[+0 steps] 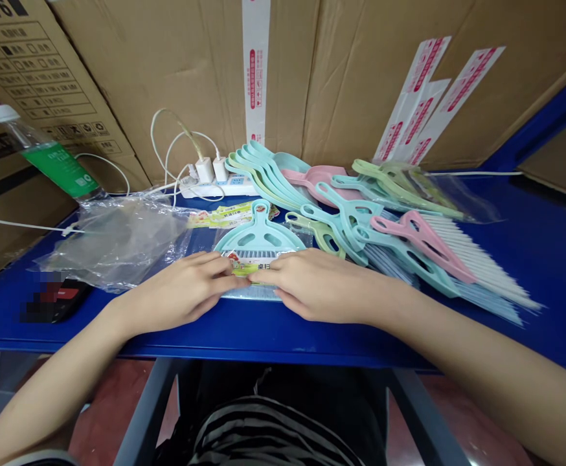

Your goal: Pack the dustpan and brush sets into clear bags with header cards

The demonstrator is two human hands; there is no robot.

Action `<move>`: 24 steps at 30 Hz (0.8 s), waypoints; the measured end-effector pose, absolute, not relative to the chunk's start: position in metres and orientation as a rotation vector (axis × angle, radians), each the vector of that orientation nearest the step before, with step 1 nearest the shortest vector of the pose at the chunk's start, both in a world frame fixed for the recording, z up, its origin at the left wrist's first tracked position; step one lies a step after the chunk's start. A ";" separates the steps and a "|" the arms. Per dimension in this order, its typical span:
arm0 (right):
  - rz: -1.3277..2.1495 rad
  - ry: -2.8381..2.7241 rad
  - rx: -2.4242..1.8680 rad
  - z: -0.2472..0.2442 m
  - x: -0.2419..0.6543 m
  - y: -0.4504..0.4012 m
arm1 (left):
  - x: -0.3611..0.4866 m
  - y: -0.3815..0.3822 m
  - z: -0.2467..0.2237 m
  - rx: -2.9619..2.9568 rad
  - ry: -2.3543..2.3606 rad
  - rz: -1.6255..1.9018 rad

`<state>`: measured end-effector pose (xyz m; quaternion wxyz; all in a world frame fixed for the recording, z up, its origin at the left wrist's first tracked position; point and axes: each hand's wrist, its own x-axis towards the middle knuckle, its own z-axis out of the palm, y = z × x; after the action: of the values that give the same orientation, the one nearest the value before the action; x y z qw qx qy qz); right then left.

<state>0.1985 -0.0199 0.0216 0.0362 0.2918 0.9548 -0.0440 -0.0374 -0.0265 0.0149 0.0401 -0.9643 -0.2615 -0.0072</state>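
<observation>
Teal dustpan [260, 241] under fingers [225, 273] (probably touching)

Blue table [312, 340], far edge: white power strip [217, 189] with two white plug chargers [205, 169], tilted clear plastic bottle with green label [50, 155], crumpled clear polythene bag [113, 243]; brown corrugated cardboard boxes [176, 77] behind.

Black-and-white striped top [258, 435], dark lower garment [287, 382], bare forearms [54, 398]
</observation>
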 end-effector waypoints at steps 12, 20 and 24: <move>-0.200 2.864 0.913 0.024 0.195 -0.021 | -0.037 -0.029 0.017 -2.940 -0.853 0.029; -0.208 2.853 0.930 0.020 0.194 -0.022 | -0.037 -0.032 0.017 -2.922 -0.870 0.044; -0.206 2.881 0.929 0.018 0.193 -0.022 | -0.038 -0.032 0.016 -2.915 -0.871 0.036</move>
<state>0.1927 -0.0221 0.0181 0.0538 0.3056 0.9482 -0.0677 -0.0377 -0.0317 0.0161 0.0492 -0.9569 -0.2860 0.0118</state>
